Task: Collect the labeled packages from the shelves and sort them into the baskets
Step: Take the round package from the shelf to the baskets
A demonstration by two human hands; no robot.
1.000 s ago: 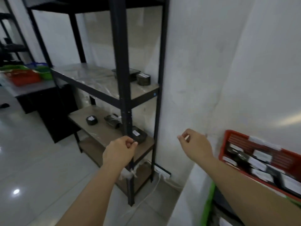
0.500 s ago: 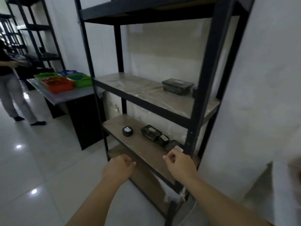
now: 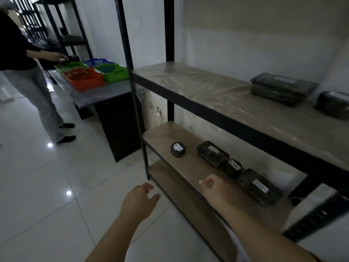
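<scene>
- Closest in, the left hand (image 3: 140,200) is held out over the floor tiles (image 3: 47,195), just off the front corner of the shelf rack (image 3: 132,87); fingers are loose and a bit spread, nothing held.
- The right hand (image 3: 214,190) is reached over the front edge of the lower shelf (image 3: 170,135), fingers loosely curled with nothing in them, so no grip on anything. It's near the closest package but contact isn't seen.
- Four dark labeled packages are lined up on that lower shelf: a rectangular pack (image 3: 259,187) nearest the right hand, then a small tub (image 3: 233,167), another rectangular pack (image 3: 212,154), and a round tin (image 3: 177,149) toward the shelf's left end, set apart from the others.
- One level up, on the plastic-wrapped middle shelf (image 3: 198,87), a big dark container (image 3: 283,87) is parked near the back edge, with a second one (image 3: 333,104) beside it at the right edge of view.
- Further back, baskets are grouped on a grey table (image 3: 105,93) left of the rack: an orange basket (image 3: 85,78) at the front, a green basket (image 3: 111,71) beside it, a blue one (image 3: 98,62) behind, and another green one (image 3: 70,65) at the far-left corner.
- A person in a dark top (image 3: 13,46) is stood at the table's far end, one hand at the far green basket.
</scene>
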